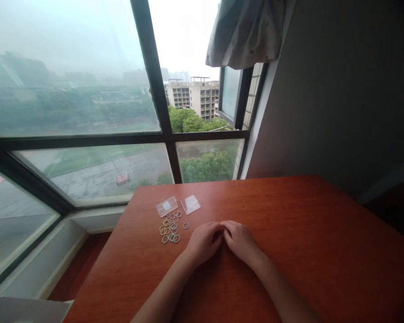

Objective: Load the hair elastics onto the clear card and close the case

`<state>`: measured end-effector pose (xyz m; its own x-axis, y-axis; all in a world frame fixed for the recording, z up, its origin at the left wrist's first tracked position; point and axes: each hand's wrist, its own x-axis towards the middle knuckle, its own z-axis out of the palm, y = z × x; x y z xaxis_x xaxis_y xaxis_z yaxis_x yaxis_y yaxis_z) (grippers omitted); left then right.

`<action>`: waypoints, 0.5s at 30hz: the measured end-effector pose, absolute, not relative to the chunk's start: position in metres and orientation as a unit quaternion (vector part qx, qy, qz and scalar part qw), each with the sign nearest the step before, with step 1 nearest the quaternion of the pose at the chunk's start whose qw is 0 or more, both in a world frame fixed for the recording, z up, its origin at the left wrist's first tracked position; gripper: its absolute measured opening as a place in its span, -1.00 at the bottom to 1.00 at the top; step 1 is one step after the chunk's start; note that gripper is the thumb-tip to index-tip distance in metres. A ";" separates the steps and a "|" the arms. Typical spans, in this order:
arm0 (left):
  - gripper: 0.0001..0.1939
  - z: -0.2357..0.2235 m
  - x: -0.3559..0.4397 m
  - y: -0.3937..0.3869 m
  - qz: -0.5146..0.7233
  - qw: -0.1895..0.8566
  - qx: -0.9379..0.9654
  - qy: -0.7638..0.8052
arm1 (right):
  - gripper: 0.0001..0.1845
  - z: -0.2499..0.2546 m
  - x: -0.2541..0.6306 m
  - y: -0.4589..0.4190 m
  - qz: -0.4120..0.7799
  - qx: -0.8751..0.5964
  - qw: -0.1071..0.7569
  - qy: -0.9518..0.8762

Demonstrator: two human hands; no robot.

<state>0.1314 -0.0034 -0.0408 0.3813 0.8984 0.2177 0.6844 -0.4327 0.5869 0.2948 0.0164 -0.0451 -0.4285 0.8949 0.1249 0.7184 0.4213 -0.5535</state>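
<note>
My left hand (204,241) and my right hand (239,240) meet above the middle of the table, fingertips touching. Both have their fingers curled and pinched together. Whatever lies between the fingertips is hidden or too small to name. To the left of my left hand lie several small rings (170,229) in pale, yellowish and grey-green tones, loosely grouped and partly overlapping. One single ring (186,225) sits apart from the group, closest to my left hand. Behind the rings are a clear plastic case (166,207) with a white label and a flat, clear square piece (191,204).
The reddish-brown wooden table (306,224) stretches under both arms, its far edge near the window frame (121,140). A dark wall (330,98) rises on the right. A curtain (245,33) hangs beside an open window pane (230,92). The table's left edge drops to the floor.
</note>
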 end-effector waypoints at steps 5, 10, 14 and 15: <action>-0.80 -0.037 0.132 -0.005 0.253 0.203 0.809 0.490 | -0.69 -0.044 0.294 0.016 0.211 -0.496 0.204 -0.817; -0.84 -0.024 0.110 0.001 0.302 0.167 0.775 0.529 | -0.70 -0.044 0.294 0.016 0.210 -0.494 0.211 -0.817; -0.80 -0.015 0.053 0.012 0.401 0.070 0.661 0.630 | -0.71 -0.045 0.293 0.016 0.213 -0.489 0.219 -0.817; -0.80 -0.014 0.036 0.015 0.415 0.046 0.633 0.652 | -0.71 -0.046 0.293 0.016 0.214 -0.488 0.222 -0.816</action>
<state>0.0363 0.0147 -0.0141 -0.1951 0.8631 0.4658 0.7874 -0.1453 0.5990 0.2927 0.0160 -0.0456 -0.4252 0.8921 0.1531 0.7018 0.4318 -0.5666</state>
